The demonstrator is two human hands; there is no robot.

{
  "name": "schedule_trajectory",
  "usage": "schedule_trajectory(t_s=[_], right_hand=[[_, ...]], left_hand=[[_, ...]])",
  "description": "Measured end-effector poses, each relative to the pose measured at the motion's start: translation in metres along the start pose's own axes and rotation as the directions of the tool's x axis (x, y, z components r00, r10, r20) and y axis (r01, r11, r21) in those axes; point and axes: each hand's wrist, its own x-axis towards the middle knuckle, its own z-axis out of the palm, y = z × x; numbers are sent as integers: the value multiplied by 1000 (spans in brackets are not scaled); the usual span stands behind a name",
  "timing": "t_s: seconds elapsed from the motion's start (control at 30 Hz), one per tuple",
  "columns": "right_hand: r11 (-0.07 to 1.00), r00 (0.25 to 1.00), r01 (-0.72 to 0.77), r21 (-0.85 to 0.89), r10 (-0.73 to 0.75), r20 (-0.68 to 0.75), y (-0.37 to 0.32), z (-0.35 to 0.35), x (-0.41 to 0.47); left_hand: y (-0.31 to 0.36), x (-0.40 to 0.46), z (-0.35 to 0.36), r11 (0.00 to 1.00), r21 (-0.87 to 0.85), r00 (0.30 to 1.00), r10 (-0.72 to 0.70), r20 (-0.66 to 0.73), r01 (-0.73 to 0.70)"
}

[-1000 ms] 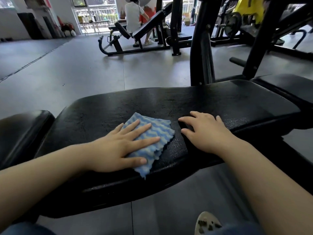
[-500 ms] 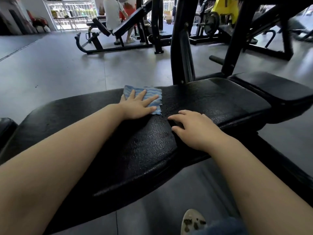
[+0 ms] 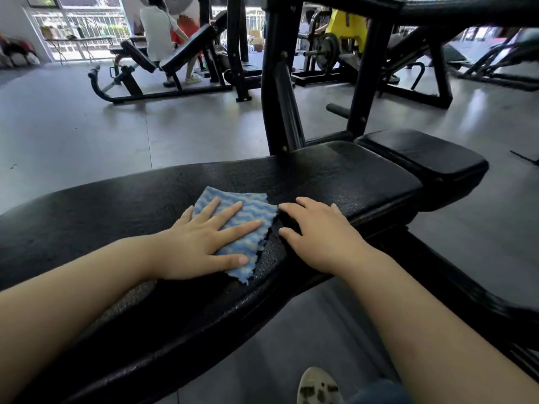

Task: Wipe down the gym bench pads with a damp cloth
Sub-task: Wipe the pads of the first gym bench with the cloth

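A long black bench pad (image 3: 335, 176) runs across the view, its textured surface shiny with damp near the middle. A blue-and-white wavy cloth (image 3: 256, 212) lies flat on it. My left hand (image 3: 201, 243) presses down on the cloth with straight, spread fingers. My right hand (image 3: 318, 234) rests flat on the pad just right of the cloth, fingers relaxed and its thumb at the front edge. A smaller black seat pad (image 3: 423, 158) adjoins the long pad at the right.
Black uprights of the bench frame (image 3: 280, 91) rise just behind the pad. Further back stand an incline bench (image 3: 186, 53) and a plate-loaded machine (image 3: 326, 51), with a person in a white top (image 3: 157, 30) beside them. Grey floor (image 3: 73, 132) spreads to the left. My shoe (image 3: 318, 386) shows below.
My left hand has drawn the cloth back from the pad's far edge toward the near side. The right hand has stayed in place on the pad.
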Motion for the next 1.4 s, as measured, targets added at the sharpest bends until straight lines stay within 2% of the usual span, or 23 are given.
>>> schedule_trajectory(t_s=[0.23,0.37,0.47,0.6,0.73,0.83,0.97,1.13,1.3,1.4], right_hand=[[985,986,-156,-75,151,-66,8,-2,-1],[972,973,-225,-69,219,-76,12,-2,-6],[969,963,-244,-27,239,-128,17,-3,-8],[970,942,-242,-21,230,-246,17,-6,-8],[981,945,-188,49,194,-265,7,-7,-7],[993,962,-111,44,119,-246,-10,-4,-8],[1000,983,-2,23,7,-185,-47,3,-9],[988,985,152,-25,-154,-84,-98,20,-13],[962,965,262,-73,-261,23,-142,39,-20],[950,954,298,-94,-295,45,-158,50,-24]], left_hand=[[25,102,-28,991,-61,985,-125,-122,118],[42,132,-40,984,-103,979,-155,-132,142],[51,137,-44,991,-85,984,-115,-134,105],[62,119,-39,1000,-24,990,8,-141,-11],[66,82,-26,996,38,986,89,-144,-85],[54,52,-14,997,37,988,74,-137,-70],[23,11,2,999,6,986,-50,-157,52],[-38,-45,23,956,-108,948,-287,-137,273],[-107,-99,45,813,-223,821,-566,-82,538],[-136,-131,58,727,-277,747,-663,-44,628]])
